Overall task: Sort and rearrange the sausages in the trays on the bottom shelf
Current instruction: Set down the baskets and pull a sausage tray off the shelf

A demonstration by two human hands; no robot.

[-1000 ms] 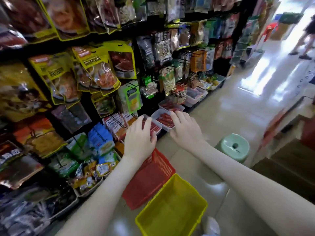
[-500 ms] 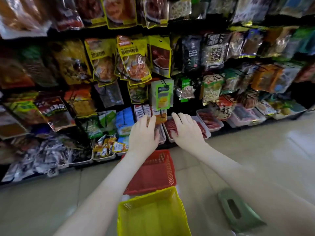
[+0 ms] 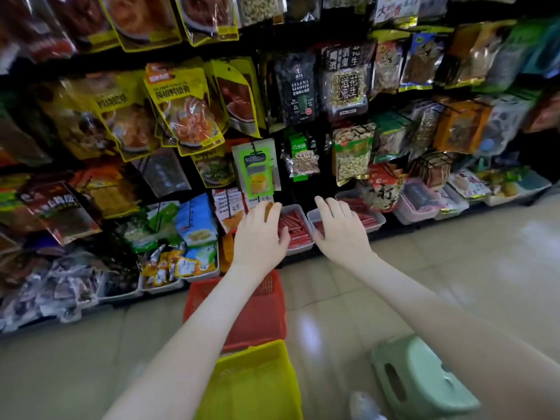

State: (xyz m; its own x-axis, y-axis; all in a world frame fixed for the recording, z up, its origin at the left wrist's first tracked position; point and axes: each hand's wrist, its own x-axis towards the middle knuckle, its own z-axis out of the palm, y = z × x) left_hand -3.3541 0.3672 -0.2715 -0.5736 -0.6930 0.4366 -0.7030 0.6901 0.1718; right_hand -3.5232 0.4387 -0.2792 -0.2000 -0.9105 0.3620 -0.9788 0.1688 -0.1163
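Red sausages (image 3: 295, 230) lie in a white tray (image 3: 300, 249) on the bottom shelf, between your two hands. Your left hand (image 3: 260, 237) hangs over that tray's left edge, fingers loose, thumb toward the sausages; contact unclear. Your right hand (image 3: 341, 234) is spread palm-down over the next tray (image 3: 312, 214), gripping nothing. Red basket (image 3: 254, 313), yellow basket (image 3: 251, 386) and green stool (image 3: 424, 386) sit on the floor.

1. At the bottom shelf's front edge, the left hand (image 3: 260, 234) lay with loose fingers over the left end of a white tray (image 3: 292, 207) of red sausages (image 3: 295, 228).
2. The right hand (image 3: 339, 234) spread over the neighbouring tray (image 3: 312, 214).
3. A red basket (image 3: 257, 313), yellow basket (image 3: 251, 383) and green stool (image 3: 424, 377) stood on the floor below.
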